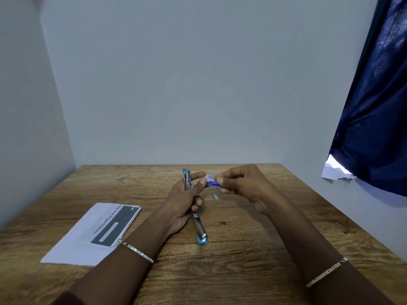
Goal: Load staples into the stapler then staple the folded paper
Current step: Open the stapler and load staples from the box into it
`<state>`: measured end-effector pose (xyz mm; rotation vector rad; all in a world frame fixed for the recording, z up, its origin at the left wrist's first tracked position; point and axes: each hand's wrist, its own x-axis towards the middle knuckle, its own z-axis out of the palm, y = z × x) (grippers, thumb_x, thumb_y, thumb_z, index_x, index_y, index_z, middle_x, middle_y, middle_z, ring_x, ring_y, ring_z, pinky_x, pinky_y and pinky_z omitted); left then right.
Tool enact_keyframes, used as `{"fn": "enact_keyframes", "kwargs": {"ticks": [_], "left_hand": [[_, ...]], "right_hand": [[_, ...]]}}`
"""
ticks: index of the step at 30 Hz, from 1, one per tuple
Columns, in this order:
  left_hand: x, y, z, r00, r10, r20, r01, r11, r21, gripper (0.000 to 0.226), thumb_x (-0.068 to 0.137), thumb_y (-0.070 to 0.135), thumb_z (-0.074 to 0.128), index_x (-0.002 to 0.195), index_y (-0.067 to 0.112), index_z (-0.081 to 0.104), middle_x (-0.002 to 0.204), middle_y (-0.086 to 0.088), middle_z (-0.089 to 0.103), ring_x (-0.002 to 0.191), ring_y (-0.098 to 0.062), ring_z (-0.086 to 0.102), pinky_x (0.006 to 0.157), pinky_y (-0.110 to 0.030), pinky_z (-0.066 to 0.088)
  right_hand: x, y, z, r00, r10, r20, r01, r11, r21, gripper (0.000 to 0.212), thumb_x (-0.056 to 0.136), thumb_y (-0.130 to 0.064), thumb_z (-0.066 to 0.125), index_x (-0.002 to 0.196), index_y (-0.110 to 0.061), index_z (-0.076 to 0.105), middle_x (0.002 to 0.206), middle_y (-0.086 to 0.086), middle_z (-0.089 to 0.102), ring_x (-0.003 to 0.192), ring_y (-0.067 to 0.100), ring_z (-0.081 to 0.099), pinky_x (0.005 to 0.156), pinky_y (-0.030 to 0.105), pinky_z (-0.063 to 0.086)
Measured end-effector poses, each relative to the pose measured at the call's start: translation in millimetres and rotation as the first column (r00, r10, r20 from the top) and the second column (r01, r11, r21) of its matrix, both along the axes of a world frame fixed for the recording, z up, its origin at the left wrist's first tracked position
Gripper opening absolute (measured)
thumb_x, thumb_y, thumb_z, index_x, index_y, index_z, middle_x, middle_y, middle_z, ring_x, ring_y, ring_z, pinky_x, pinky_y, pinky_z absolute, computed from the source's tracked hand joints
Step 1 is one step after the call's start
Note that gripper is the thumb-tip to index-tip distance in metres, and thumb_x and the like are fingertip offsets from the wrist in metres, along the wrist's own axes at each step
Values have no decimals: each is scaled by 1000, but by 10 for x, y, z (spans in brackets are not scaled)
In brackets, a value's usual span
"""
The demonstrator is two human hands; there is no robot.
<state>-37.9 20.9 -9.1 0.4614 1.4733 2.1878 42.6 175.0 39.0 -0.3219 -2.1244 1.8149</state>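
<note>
A blue and silver stapler (199, 226) is swung fully open, one arm pointing up and away, the other down toward me. My left hand (184, 205) grips it around the hinge. My left thumb and forefinger also touch a small blue staple box (211, 181), which my right hand (240, 186) pinches at its other end, above the table. A short strip of staples (215, 196) lies on the wood just under the box. The folded paper (94, 233), white with a dark printed block, lies flat on the left of the table.
The wooden table (242, 260) sits in a corner, with grey walls at the left and back. A dark blue curtain (374, 106) hangs at the upper right, beyond the table's right edge.
</note>
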Motion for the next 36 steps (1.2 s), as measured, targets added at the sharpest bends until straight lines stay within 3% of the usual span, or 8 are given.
{"fn": "enact_keyframes", "kwargs": {"ticks": [5,9,15,18,21,26,30,36], "left_hand": [[-20,-42,40,997,-34,70,34,999,-7,39,102,40,47,115,5,56,110,-13,77,33,-9,44,29,-17,33],[-17,-53,55,988,-92,123,88,996,31,44,103,50,37,95,9,49,109,-21,76,29,-11,43,28,-16,31],[-17,-71,69,980,-119,157,107,991,85,43,105,45,32,78,14,46,106,-24,75,30,-14,45,28,-16,31],[-8,-81,90,975,-129,182,113,989,95,43,105,43,32,75,15,46,105,-23,76,33,-15,47,30,-17,34],[5,-78,105,964,-140,224,110,983,145,44,105,41,33,73,14,47,103,-25,76,41,-18,57,36,-19,42],[58,-55,138,933,-152,327,86,974,210,45,106,40,34,77,11,52,97,-28,76,76,-30,78,55,-33,63],[104,-25,146,907,-146,395,52,969,239,40,106,36,37,88,4,54,102,-26,69,105,-36,68,75,-50,62],[158,-14,163,894,-164,417,52,962,268,46,107,34,35,125,-3,56,127,-27,61,114,-34,62,70,-52,63]], "right_hand": [[73,153,19,938,-323,129,270,911,312,5,83,-4,79,83,1,78,94,17,77,74,24,75,72,31,63],[78,105,32,893,-351,282,257,912,319,9,86,-6,77,86,3,75,99,20,75,65,22,73,49,21,55],[56,90,18,863,-346,367,192,898,395,5,90,-4,71,88,1,71,82,21,76,72,28,79,64,35,64],[78,96,12,868,-363,338,162,852,498,5,87,-4,72,83,-5,74,72,14,75,60,21,76,50,26,55],[57,114,12,936,-339,97,226,787,574,2,83,-12,79,85,-11,79,76,3,74,67,20,74,69,33,61],[39,-12,57,970,23,-244,60,943,328,13,81,-10,82,95,-11,82,76,6,77,65,13,72,61,22,58],[-20,-122,-22,963,132,-236,-58,953,298,17,80,-6,82,97,-9,81,83,9,81,74,17,77,71,27,61],[-28,-190,-94,954,216,-209,-192,973,129,21,80,-1,81,100,0,78,88,20,79,73,25,76,64,29,62]]}}
